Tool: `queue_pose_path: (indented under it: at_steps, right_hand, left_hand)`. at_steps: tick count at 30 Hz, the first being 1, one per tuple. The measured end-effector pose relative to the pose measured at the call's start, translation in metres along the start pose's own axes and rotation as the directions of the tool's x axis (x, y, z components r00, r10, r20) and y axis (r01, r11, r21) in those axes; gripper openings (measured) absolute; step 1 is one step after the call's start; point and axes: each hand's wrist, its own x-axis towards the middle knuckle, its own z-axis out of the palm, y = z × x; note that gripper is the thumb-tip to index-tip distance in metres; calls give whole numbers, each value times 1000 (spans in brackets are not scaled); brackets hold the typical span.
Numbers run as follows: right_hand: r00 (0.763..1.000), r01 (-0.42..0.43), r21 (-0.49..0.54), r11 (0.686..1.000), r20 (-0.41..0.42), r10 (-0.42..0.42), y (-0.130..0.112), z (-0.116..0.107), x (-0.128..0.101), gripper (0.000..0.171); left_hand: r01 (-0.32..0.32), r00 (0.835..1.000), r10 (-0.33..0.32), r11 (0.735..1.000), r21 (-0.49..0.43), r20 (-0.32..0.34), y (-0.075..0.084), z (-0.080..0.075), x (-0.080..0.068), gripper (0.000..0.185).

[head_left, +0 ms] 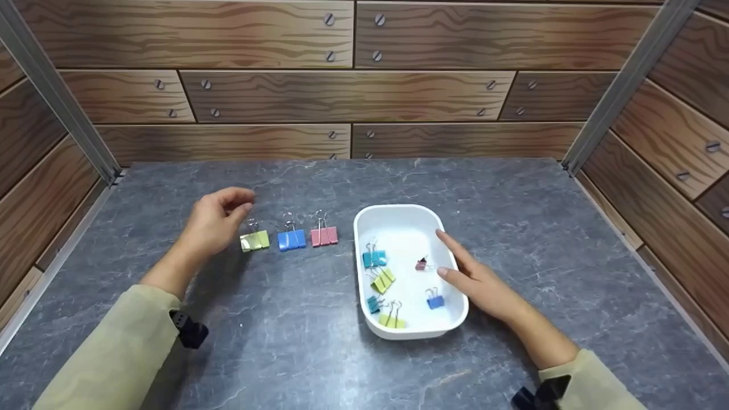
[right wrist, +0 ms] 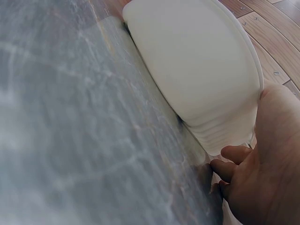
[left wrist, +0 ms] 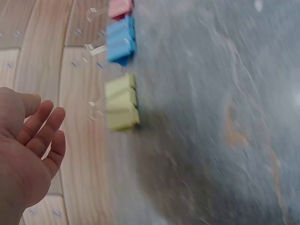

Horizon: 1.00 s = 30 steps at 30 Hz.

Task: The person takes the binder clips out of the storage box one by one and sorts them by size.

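Three binder clips stand in a row on the grey table: green (head_left: pixel 254 240), blue (head_left: pixel 291 239) and pink (head_left: pixel 324 235). My left hand (head_left: pixel 246 203) hovers just left of the green clip, fingers loosely curled and holding nothing. The left wrist view shows that hand (left wrist: pixel 42 124) relaxed beside the green clip (left wrist: pixel 121 103), with the blue clip (left wrist: pixel 121 39) beyond. To the right, a white tray (head_left: pixel 398 209) holds several small clips, among them teal (head_left: pixel 374 258), yellow-green (head_left: pixel 383 279) and blue (head_left: pixel 435 300). My right hand (head_left: pixel 449 259) rests on the tray's right rim, fingers straight. In the right wrist view, the hand (right wrist: pixel 262 173) is against the tray wall (right wrist: pixel 197 70).
Wood-patterned walls (head_left: pixel 342 97) close the table in at the back and both sides, with metal posts (head_left: pixel 57 97) in the back corners. Bare grey tabletop (head_left: pixel 296 353) lies in front of the clips and right of the tray.
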Motion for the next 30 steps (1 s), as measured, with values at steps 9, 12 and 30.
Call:
queue_pose_path:
  at_steps: [9,12,30]
  right_hand:
    - [1000,11,11,1000,-8,-11,0,-1,0,71]
    - [1000,10,5,1000,-7,-10,0,0,-1,71]
    - [1000,5,20,1000,23,-6,0,0,0,71]
  left_hand:
    - [-127,984,141,984,-129,108,59,31,-6,22]
    - [-161,967,188,974,-161,173,76,46,-12,22]
    - [-284,768,365,931,-231,527,121,125,-25,20]
